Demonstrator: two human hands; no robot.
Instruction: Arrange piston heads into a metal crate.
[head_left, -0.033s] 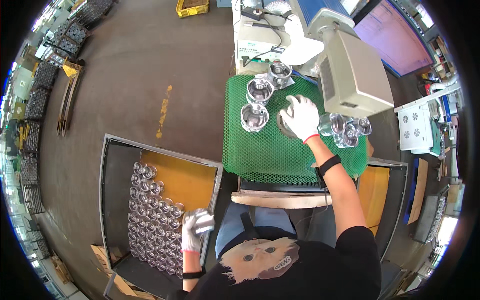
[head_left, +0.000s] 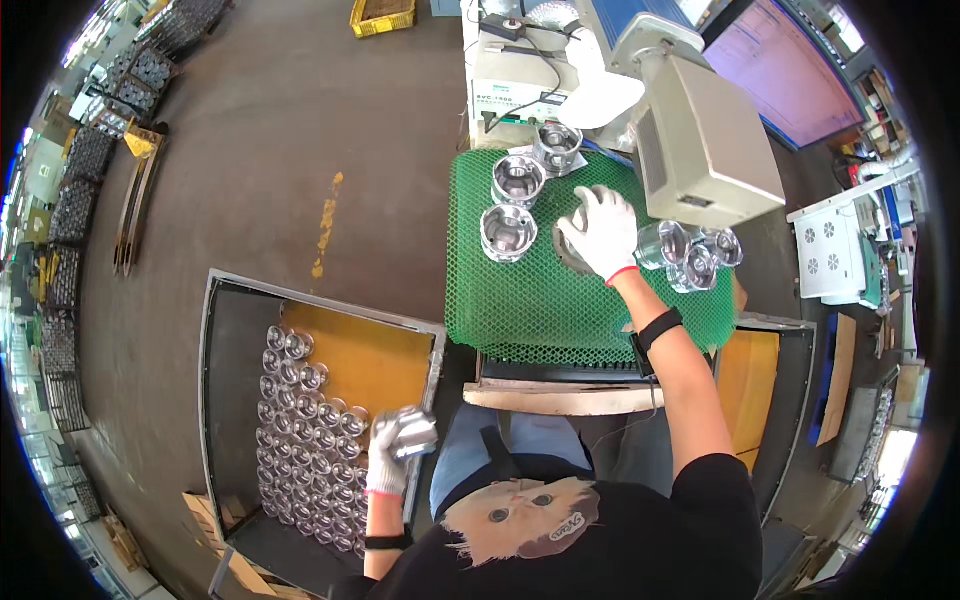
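Observation:
My left hand, in a white glove, grips a shiny metal piston beside the right rim of a bin, in front of my body. My right hand, gloved too, is cupped with thumb and fingers apart over a dark round ring on the green mesh mat. Its palm hides part of that ring and whatever lies beneath. To its left stand several pistons, the nearest piston with its hollow end up. Right of my hand sits another group of pistons.
The black metal bin at lower left holds rows of pistons. Above the mat's right side hangs a beige machine head. A control box with cables stands behind the mat. Another bin is at right.
My left hand has moved slightly right and up with the piston, toward my body. My right hand stays almost in the same place.

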